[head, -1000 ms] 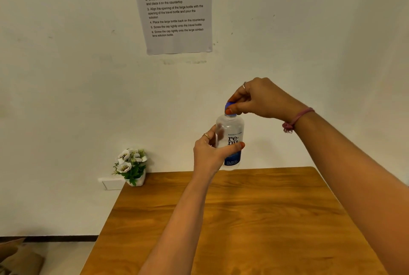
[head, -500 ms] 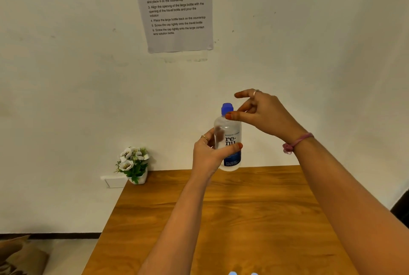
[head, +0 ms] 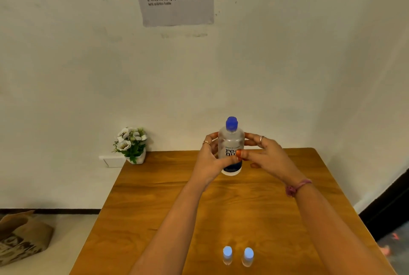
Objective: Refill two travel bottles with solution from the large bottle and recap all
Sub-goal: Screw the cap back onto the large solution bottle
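At the far middle of the desk [head: 155,208] the large solution bottle [head: 231,148] is upright with its blue cap [head: 231,123] on, and both travel bottles [head: 238,256] at the near edge wear caps, so the task looks about finished. The left hand [head: 210,160] grips the bottle's body, thumb across the label, while the right hand [head: 265,157] has its fingers loosely spread against the bottle's right side.

The wooden table [head: 155,219] carries 2 capped travel bottles [head: 227,255] [head: 247,256] and a potted flower [head: 131,145].
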Demonstrator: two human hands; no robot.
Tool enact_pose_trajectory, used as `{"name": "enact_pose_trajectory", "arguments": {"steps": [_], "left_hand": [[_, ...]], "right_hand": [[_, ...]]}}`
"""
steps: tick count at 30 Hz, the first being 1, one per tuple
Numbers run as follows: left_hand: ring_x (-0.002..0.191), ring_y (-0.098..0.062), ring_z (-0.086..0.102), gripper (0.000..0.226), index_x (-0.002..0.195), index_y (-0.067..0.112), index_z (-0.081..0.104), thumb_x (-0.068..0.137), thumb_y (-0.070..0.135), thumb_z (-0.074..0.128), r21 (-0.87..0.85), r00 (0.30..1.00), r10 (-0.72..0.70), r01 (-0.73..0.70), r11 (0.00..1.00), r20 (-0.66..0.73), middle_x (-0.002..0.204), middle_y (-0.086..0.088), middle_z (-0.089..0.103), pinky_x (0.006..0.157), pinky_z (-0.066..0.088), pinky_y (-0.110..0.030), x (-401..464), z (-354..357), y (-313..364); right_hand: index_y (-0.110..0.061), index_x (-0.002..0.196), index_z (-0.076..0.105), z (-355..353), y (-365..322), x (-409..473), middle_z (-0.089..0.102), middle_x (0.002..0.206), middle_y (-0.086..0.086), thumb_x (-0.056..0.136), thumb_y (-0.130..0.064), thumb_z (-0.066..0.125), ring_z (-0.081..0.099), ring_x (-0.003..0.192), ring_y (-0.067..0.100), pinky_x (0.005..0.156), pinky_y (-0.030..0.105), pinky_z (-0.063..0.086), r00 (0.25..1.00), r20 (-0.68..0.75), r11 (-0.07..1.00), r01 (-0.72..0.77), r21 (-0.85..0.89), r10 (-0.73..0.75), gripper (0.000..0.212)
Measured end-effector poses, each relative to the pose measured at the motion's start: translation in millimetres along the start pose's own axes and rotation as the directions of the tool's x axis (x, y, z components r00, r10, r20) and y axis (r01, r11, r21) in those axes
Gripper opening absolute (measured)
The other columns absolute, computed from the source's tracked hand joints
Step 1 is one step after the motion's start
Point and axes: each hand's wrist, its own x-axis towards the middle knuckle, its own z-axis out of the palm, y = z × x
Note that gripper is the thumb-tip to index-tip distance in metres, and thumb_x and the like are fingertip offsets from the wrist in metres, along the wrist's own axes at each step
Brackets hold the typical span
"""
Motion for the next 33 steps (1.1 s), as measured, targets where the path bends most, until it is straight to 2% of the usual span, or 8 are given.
{"name": "enact_pose_trajectory", "arguments": {"steps": [3, 6, 10, 14, 17, 21, 27, 33], "left_hand": [[0.117, -0.015, 0.054, 0.076, 0.129, 0.026, 0.04, 0.068, 0.013, 0.083, 0.037, 0.998, -0.052, 0.051, 0.998, 0.033, 0.127, 0.002, 0.057, 0.087, 0.05, -0.023, -4.9, 0.2, -21.1], [0.114, -0.008, 0.054, 0.068, 0.126, 0.031, 0.043, 0.071, 0.017, 0.08, 0.049, 0.99, -0.095, 0.09, 0.995, 0.105, 0.123, 0.01, 0.056, 0.085, 0.05, -0.019, -13.1, -1.8, -38.0], [0.123, -0.011, 0.041, 0.064, 0.141, 0.028, 0.039, 0.083, 0.041, 0.065, 0.102, 0.978, -0.203, 0.197, 0.975, 0.05, 0.134, 0.006, 0.032, 0.1, 0.041, -0.027, -26.5, -0.8, -56.5], [0.124, -0.013, 0.044, 0.049, 0.132, 0.036, 0.05, 0.085, 0.048, 0.06, 0.104, 0.963, -0.267, 0.263, 0.959, 0.031, 0.133, 0.004, 0.041, 0.105, 0.041, -0.036, -39.8, -2.2, -80.7], [0.117, -0.011, 0.053, 0.023, 0.109, 0.041, 0.06, 0.086, 0.036, 0.063, 0.11, 0.963, -0.264, 0.258, 0.96, 0.043, 0.123, 0.006, 0.058, 0.1, 0.046, -0.033, -50.3, -4.9, -94.7], [0.101, -0.002, 0.061, 0.029, 0.114, 0.025, 0.062, 0.086, 0.021, 0.067, 0.092, 0.963, -0.267, 0.263, 0.96, 0.035, 0.108, 0.012, 0.067, 0.08, 0.05, -0.014, -63.3, -5.7, -109.5], [0.103, -0.011, 0.065, 0.038, 0.118, 0.01, 0.064, 0.08, 0.014, 0.072, 0.16, 0.958, -0.286, 0.279, 0.947, 0.023, 0.113, -0.003, 0.069, 0.09, 0.052, -0.026, -69.1, -5.8, -132.8], [0.101, -0.01, 0.065, 0.041, 0.117, 0.009, 0.064, 0.077, 0.01, 0.074, 0.203, 0.953, -0.303, 0.292, 0.935, 0.025, 0.113, -0.004, 0.069, 0.088, 0.052, -0.023, -72.9, -4.6, -141.6]], "right_hand": [[-0.022, 0.136, 0.044, 8.6, 21.8, -4.6, 0.06, 0.123, -0.004, 0.08, -0.025, 0.07, 0.062, 0.099, 0.01, 0.074, 0.027, 0.056, 0.999, 0.017, 0.999, -0.035, -0.013, 0.035, 0.061], [-0.019, 0.136, 0.044, 16.5, 41.5, -12.2, 0.059, 0.126, -0.003, 0.081, -0.02, 0.069, 0.062, 0.101, 0.009, 0.073, 0.023, 0.056, 0.997, 0.021, 0.998, -0.069, 0.0, 0.069, 0.06], [-0.022, 0.136, 0.044, 28.4, 64.9, -24.4, 0.058, 0.127, -0.005, 0.082, -0.017, 0.068, 0.061, 0.102, 0.01, 0.078, 0.028, 0.056, 0.994, 0.034, 0.995, -0.102, 0.006, 0.101, 0.059], [-0.021, 0.134, 0.047, 41.2, 87.8, -36.1, 0.058, 0.124, -0.005, 0.081, -0.018, 0.07, 0.063, 0.097, 0.009, 0.076, 0.023, 0.054, 0.991, 0.039, 0.992, -0.129, -0.014, 0.129, 0.057], [-0.016, 0.134, 0.047, 48.5, 102.1, -42.9, 0.057, 0.121, -0.006, 0.08, -0.019, 0.071, 0.063, 0.092, 0.009, 0.075, 0.02, 0.052, 0.985, 0.049, 0.985, -0.161, -0.063, 0.164, 0.059], [-0.012, 0.135, 0.046, 57.6, 120.6, -51.6, 0.059, 0.124, 0.002, 0.08, -0.015, 0.071, 0.058, 0.107, 0.015, 0.09, 0.034, 0.051, 0.973, 0.084, 0.974, -0.209, -0.088, 0.217, 0.06], [-0.009, 0.134, 0.047, 66.0, 138.9, -64.6, 0.061, 0.122, 0.004, 0.079, -0.01, 0.072, 0.059, 0.106, 0.013, 0.091, 0.027, 0.049, 0.95, 0.093, 0.951, -0.289, -0.106, 0.299, 0.06], [-0.009, 0.13, 0.051, 69.9, 146.8, -70.6, 0.064, 0.118, 0.005, 0.08, -0.009, 0.071, 0.061, 0.104, 0.012, 0.092, 0.027, 0.049, 0.945, 0.093, 0.941, -0.297, -0.163, 0.314, 0.054]]}}
